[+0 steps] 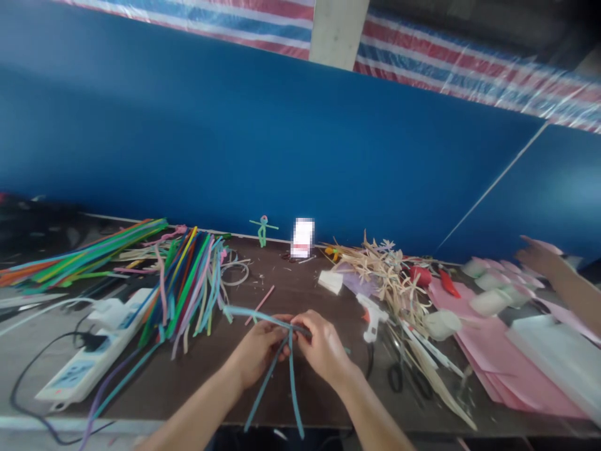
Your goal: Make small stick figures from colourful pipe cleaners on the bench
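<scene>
Brown tabletop [195, 379] — two blue strands [293, 389] toward wearer

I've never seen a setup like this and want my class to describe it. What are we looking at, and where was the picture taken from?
There is no machine here, just a person's bare left hand and right hand. The single picture comes from a camera on that person's head, looking forward and down. Both hands hold light-blue stems, joined near the fingers. On the dark table, a colourful stem bundle and power strip lie to the left; a glue gun and pink sheets lie to the right. Another person's hand appears at far right.
</scene>
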